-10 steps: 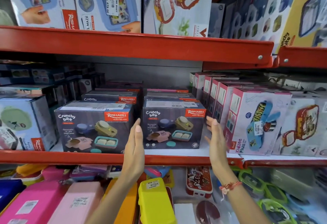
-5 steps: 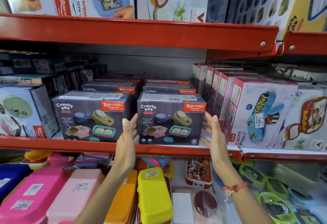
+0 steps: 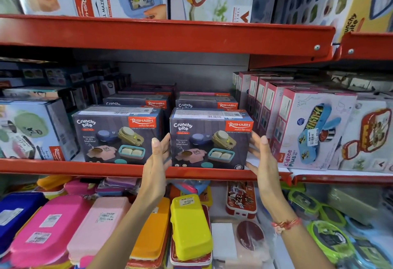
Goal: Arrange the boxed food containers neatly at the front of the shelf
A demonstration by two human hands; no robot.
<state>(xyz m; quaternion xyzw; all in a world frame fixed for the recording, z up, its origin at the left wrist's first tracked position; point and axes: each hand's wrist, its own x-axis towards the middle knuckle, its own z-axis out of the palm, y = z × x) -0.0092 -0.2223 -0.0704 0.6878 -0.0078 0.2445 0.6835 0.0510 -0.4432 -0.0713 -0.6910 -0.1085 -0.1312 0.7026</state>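
Observation:
Two dark grey "Crunchy Bite" boxes stand side by side at the front of the red-edged middle shelf. My left hand presses flat on the left side of the right box, and my right hand presses on its right side, so the box is held between them. This box sits at the shelf's lip, slightly further forward than the left box. More of the same boxes are lined up behind both.
A row of pink "Kidzee Plus" boxes stands close on the right, and a pale blue box on the left. The upper red shelf hangs just above. Below lie loose lunch boxes, one yellow and one pink.
Both hands closed in from beside the right box onto its two sides. The box has come forward to the shelf's lip.

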